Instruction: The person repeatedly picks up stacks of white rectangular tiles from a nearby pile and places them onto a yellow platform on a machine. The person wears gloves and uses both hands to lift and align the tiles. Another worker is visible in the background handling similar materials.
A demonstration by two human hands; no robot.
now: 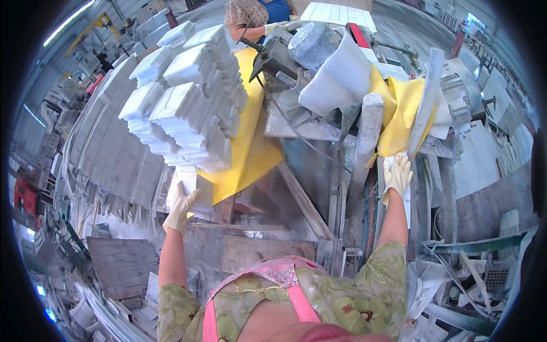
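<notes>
My left hand, in a pale glove, grips the near end of a white stone slab at the bottom of a stack of white stone slabs. The stack leans on a yellow sheet over the work table. My right hand, also gloved, rests fingers spread on a long pale stone strip that runs away from me along the machine's right side. A grey cutting machine with a white cover stands between the two hands, further back.
Another person in a patterned top works at the far side of the machine with gloved hands. Rows of white slabs lean at the left. Dusty metal frame parts, stone offcuts and a grey slab lie low around me.
</notes>
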